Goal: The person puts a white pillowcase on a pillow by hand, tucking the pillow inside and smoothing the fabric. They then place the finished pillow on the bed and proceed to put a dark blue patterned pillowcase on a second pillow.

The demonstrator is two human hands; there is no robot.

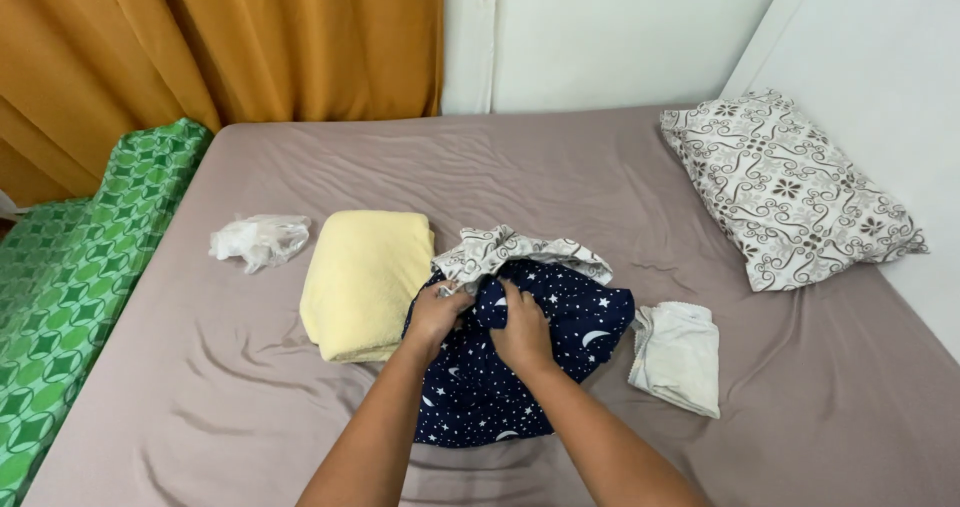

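A wide bed under a taupe fitted sheet [560,167] fills the room, and nearest the camera two bare forearms reach onto it. The left hand [436,314] and the right hand [520,329] are both closed, fingers pinched into a navy cloth printed with white stars and moons [520,367], which lies bunched at the middle of the bed. By the look of it the cloth is being gathered or straightened for folding; a next move would call for finding an edge and pulling it flat, with room to spread. That room is tight — a folded pale-yellow towel [365,279] touches the cloth's left side, a small folded white cloth [680,355] lies just beside its right, and a crumpled grey-patterned fabric [515,249] sits against its far edge. Farther left rests a crumpled clear plastic bag [260,238]; farther right, a grey-and-white patterned pillow [785,187]. Beyond hang orange curtains [250,42].
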